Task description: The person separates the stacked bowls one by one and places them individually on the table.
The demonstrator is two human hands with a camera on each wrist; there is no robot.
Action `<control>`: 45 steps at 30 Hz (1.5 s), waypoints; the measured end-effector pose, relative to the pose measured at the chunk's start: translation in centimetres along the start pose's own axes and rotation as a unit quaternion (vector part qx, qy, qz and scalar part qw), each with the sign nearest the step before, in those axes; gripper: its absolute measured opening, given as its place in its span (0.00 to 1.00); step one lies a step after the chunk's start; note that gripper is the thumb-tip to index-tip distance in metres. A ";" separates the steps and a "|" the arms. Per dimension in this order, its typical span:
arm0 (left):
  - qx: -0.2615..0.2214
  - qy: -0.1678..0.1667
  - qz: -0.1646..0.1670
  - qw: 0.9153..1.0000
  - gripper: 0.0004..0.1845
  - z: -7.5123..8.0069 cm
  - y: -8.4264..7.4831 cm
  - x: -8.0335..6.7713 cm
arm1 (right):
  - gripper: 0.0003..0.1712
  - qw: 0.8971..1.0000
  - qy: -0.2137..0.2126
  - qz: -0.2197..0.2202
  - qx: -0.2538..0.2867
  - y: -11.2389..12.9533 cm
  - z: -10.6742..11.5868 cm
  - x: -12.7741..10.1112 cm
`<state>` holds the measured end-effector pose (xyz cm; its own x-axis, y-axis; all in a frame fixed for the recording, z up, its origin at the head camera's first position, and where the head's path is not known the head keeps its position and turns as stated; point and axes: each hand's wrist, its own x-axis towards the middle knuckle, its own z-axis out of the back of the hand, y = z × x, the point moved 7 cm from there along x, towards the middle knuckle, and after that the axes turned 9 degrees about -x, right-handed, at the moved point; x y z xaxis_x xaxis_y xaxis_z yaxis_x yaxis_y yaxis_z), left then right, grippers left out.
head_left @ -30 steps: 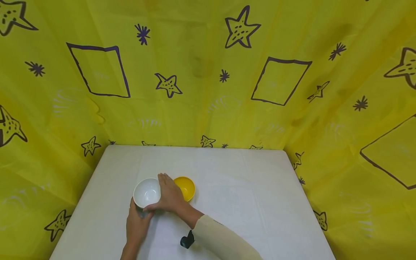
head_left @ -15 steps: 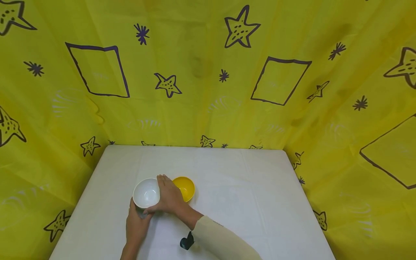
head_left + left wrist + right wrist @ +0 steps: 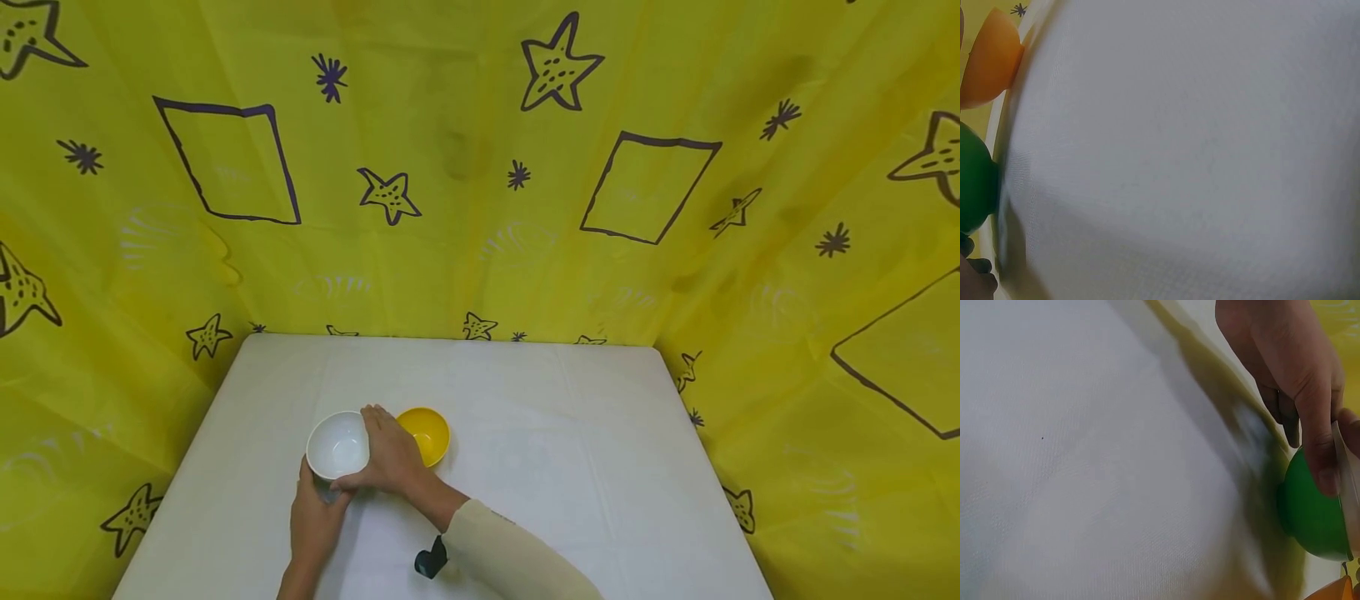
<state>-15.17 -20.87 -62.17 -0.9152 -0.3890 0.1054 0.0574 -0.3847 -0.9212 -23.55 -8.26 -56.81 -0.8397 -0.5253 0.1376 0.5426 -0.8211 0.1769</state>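
The step in hand looks like a two-handed grasp being settled on one bowl, with nothing yet raised from the tabletop [image 3: 570, 433]. Furthest left, the left hand [image 3: 315, 518] lies palm-down on the cloth and cups the near left side of the white bowl [image 3: 337, 446]. Its thumb runs up the bowl's left wall. Its fingers are tucked at the bowl's base and mostly hidden, so I cannot tell how far they are spread. The left wrist view catches only a sliver of them beside the bowl's green outer wall. The bowl itself stands upright on the tabletop, left of centre and towards the near edge, white inside and green outside. On its right, the right hand [image 3: 392, 457] wraps the other side. Its fingers are pressed together and curved along the far right of the rim, and the thumb reaches across the near side towards the left hand. The right wrist view shows a fingertip lying flat on the green wall just under the rim. Just beside that hand, on the right, stands the yellow bowl [image 3: 431, 433], and whether it touches the white one I cannot tell. As I judge it, any move from here calls for even pressure from both sides, a level rim, and care that the right knuckles do not nudge the yellow bowl.
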 end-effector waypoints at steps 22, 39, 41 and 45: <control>-0.002 0.001 0.007 1.000 0.52 0.1 -0.2 -0.1 | 0.66 0.999 -0.014 -0.012 0.034 0.1 0.5 -0.3; 0.009 0.018 0.021 1.000 0.53 0.0 -0.3 -0.1 | 0.66 0.998 -0.033 -0.019 0.048 -0.2 1.2 -0.4; 0.010 0.018 0.020 1.000 0.53 0.0 -0.3 0.0 | 0.66 0.998 -0.036 -0.021 0.053 -0.2 1.5 -0.4; 0.014 0.018 0.018 1.000 0.53 -0.1 -0.2 0.0 | 0.67 0.996 -0.042 -0.027 0.077 -0.3 1.9 -0.6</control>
<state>-15.21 -20.68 -62.08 -0.9258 -0.3733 0.0596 0.1004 -0.3947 -0.9133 -23.16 -7.28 -55.06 -0.8665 -0.4554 0.2045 0.4990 -0.7999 0.3334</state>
